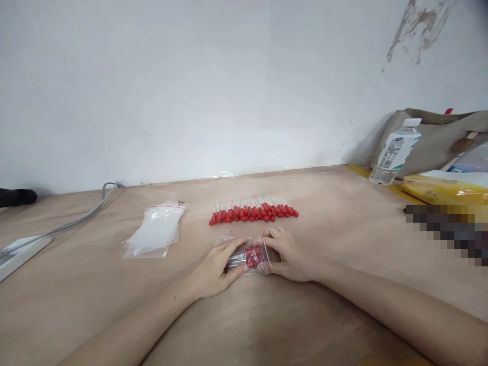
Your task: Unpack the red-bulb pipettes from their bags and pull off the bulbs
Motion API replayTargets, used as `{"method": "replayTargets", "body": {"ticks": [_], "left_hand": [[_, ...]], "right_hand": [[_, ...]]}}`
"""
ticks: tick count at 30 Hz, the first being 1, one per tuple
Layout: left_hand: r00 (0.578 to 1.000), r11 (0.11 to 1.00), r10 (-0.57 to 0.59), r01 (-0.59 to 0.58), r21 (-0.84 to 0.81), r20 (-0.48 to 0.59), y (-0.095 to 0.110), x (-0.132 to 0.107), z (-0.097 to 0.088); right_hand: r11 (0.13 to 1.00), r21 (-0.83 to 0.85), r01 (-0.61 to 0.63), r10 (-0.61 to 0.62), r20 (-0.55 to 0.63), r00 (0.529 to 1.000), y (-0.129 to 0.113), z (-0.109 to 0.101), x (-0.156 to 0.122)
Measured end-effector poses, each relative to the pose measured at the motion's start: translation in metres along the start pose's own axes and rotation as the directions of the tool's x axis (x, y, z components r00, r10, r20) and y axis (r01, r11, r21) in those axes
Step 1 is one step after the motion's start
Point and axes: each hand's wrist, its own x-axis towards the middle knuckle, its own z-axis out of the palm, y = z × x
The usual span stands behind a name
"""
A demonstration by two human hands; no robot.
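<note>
Both my hands rest on a small clear zip bag (249,255) filled with red-bulbed droppers, lying on the wooden table (305,325). My left hand (215,268) presses the bag's left part with fingers closed over it. My right hand (290,256) pinches the bag's right end at its red seal strip. Just beyond the bag lies a row of several loose droppers (253,210) with red bulbs and clear stems. A stack of empty clear zip bags (156,231) sits to the left of that row.
A water bottle (396,151) leans against a tan bag (442,137) at the back right, beside a yellow packet (444,189). A grey cable (72,221) and a white power strip (21,254) lie at the left. A white wall stands behind the table.
</note>
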Motion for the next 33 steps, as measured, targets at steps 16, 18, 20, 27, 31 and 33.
{"method": "replayTargets", "body": {"ticks": [16, 18, 20, 27, 31, 33], "left_hand": [[0.998, 0.998, -0.061, 0.061, -0.016, -0.007, 0.003, -0.001, 0.0], [0.998, 0.998, -0.059, 0.058, -0.028, -0.001, 0.003, -0.001, 0.0], [0.998, 0.998, -0.056, 0.056, -0.037, 0.003, 0.003, -0.001, -0.001], [0.997, 0.997, -0.072, 0.072, -0.033, -0.011, 0.002, -0.003, -0.001], [0.997, 0.997, -0.073, 0.072, -0.026, -0.013, 0.001, -0.002, -0.001], [0.997, 0.997, -0.075, 0.075, -0.02, -0.012, 0.001, -0.002, -0.001]], "right_hand": [[0.988, 0.084, -0.129, 0.141, -0.15, 0.979, -0.002, 0.008, 0.004], [0.987, 0.109, -0.119, 0.137, -0.172, 0.975, 0.001, 0.007, 0.003], [0.978, 0.178, -0.108, 0.14, -0.177, 0.974, 0.004, 0.006, 0.002], [0.927, 0.369, -0.072, 0.147, -0.181, 0.973, 0.01, -0.004, -0.005], [0.874, 0.476, -0.099, 0.198, -0.161, 0.967, 0.017, -0.007, -0.008], [0.823, 0.559, -0.1, 0.215, -0.143, 0.966, 0.02, -0.008, -0.009]]}}
